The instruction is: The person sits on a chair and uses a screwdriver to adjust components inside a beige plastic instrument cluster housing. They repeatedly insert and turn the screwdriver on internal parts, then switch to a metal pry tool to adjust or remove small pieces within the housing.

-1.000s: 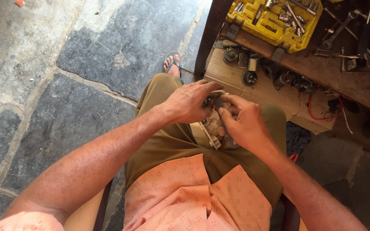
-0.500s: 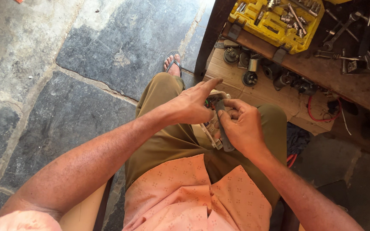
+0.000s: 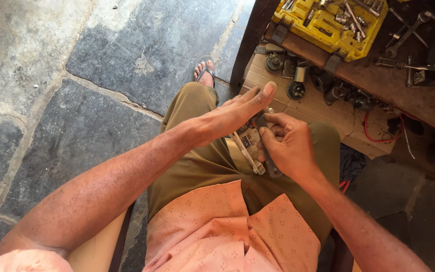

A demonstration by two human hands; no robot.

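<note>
The small mechanical part [image 3: 251, 138], greyish with pale strips running down from it, is held over the lap, just above the olive-brown trousers [image 3: 202, 156]. It is clasped by the right hand [image 3: 288, 146], whose fingers are curled closed around its right side, thumb and fingertips pressed against it, with a dark flat strip trailing down past the palm. The left hand [image 3: 232, 116] is laid over the part's upper left edge, and its grip is seen wide open: fingers are stretched out flat and straight, the thumb is raised, and nothing is closed on. Whether the palm presses on the part or only rests against it cannot be told. Below the hands, an orange patterned shirt [image 3: 227, 231] is seen. A sandalled foot [image 3: 205, 75] is set on the grey stone floor [image 3: 101, 60] ahead of the knee. To the right, a sheet of cardboard [image 3: 328, 108] is spread, and small round metal pieces [image 3: 296, 89] are scattered across it. Beyond that, a yellow tool case [image 3: 328, 25] is lying open on the wooden counter [image 3: 419, 98], filled with sockets and bits. Spanners [image 3: 404, 30] are strewn near the case, and a red wire [image 3: 378, 136] is looped at the cardboard's edge.
</note>
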